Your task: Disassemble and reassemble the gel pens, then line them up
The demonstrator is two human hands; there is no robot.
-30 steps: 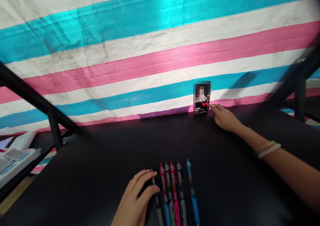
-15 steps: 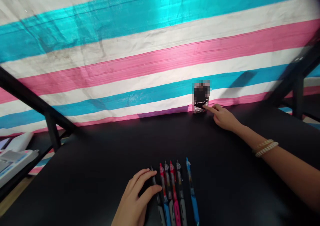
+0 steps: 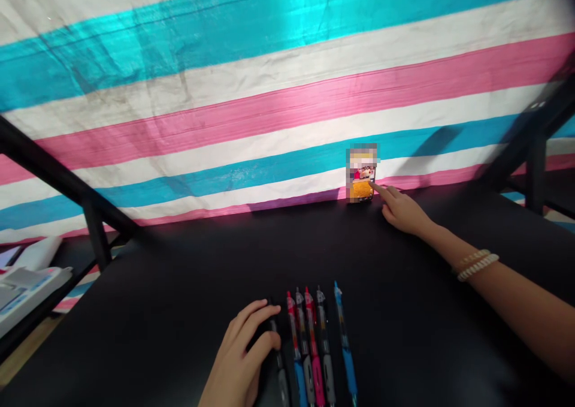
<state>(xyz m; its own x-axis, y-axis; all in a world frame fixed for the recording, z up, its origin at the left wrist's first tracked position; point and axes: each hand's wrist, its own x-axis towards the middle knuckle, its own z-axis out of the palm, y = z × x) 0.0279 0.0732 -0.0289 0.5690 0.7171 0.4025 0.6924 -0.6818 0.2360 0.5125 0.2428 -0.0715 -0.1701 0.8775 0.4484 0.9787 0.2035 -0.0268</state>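
While a white device (image 3: 45, 285) sits at the eight o'clock edge of the view, beyond the left side of the black table (image 3: 193, 263), a dark bar (image 3: 54, 171) slants down at nine o'clock. Behind it a sheet (image 3: 251, 119) striped in blue, white and pink fills the upper half, from ten o'clock through twelve to two. Between six and seven o'clock the left hand (image 3: 242, 353) is half open, fingers loosely bent, with fingertips and thumb at a black pen (image 3: 282, 383); whether it has the pen pinched I cannot tell. Right of that pen, about six o'clock, four more lie side by side: a red pen (image 3: 294, 344) with a blue grip, a grey pen (image 3: 306, 359), a pink pen (image 3: 317, 371) and a dark pen (image 3: 327, 365). A blue pen (image 3: 345, 350) lies a little apart, near five o'clock. Just above three o'clock a phone (image 3: 363, 190) stands upright at the back of the table, its lit screen partly blurred. Beside it, at three o'clock, the right hand (image 3: 402, 210) is partly open and holds nothing, index finger stretched to the screen's right side, the others curled; contact cannot be told. Two pale bracelets (image 3: 478, 267) circle that arm toward four o'clock, and a second bar (image 3: 535, 176) stands farther right, near three o'clock
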